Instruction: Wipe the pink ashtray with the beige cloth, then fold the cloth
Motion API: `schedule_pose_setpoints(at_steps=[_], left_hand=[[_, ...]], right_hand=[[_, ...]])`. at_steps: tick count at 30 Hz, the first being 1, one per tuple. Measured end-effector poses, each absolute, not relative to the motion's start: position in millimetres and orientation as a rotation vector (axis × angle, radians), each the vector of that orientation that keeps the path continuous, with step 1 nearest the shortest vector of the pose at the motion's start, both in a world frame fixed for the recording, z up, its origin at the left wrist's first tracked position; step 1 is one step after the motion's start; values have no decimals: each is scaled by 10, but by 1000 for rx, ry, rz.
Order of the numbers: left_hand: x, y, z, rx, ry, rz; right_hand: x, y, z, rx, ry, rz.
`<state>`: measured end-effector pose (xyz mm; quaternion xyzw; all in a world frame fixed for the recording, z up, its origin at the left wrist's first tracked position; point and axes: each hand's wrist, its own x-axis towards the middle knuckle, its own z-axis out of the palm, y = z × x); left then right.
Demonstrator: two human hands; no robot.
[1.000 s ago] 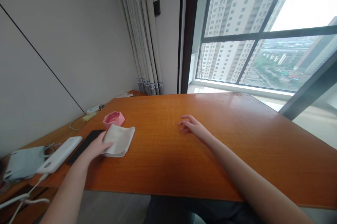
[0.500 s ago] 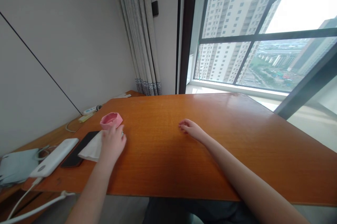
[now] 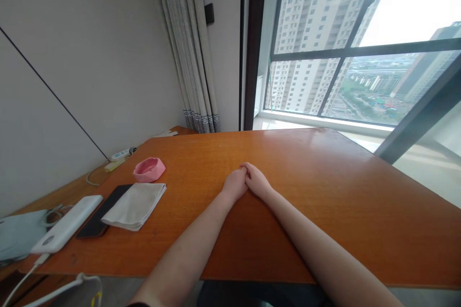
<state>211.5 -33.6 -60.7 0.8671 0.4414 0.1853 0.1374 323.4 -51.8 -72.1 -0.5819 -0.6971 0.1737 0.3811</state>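
Observation:
My left hand (image 3: 235, 185) and my right hand (image 3: 258, 182) meet over the middle of the brown wooden table (image 3: 201, 153). Their fingers touch and are curled together. Anything between them is hidden, so I cannot make out what they hold, if anything. Off to the left lies a folded pale cloth (image 3: 136, 206), partly over a dark phone (image 3: 95, 223). Just beyond the cloth sits a pink angular ashtray (image 3: 149, 170).
A white power bank (image 3: 66, 225) with a cable lies along the table's left edge. Beside it is a light blue pouch (image 3: 21, 232). A power strip (image 3: 120, 154) rests near the wall. A grey curtain (image 3: 187, 47) and a large window stand behind the table.
My left hand has moved right, away from the cloth and ashtray, to meet my right hand. The cloth now shows whole. My right hand has stayed nearly in place.

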Motion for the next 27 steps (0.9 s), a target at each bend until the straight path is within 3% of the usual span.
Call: schedule_pose_setpoints(at_steps=[27], left_hand=[[1995,-316,-625,2433,1104,589]], right_hand=[[3221,-549,-697,-1558,-1813,428]])
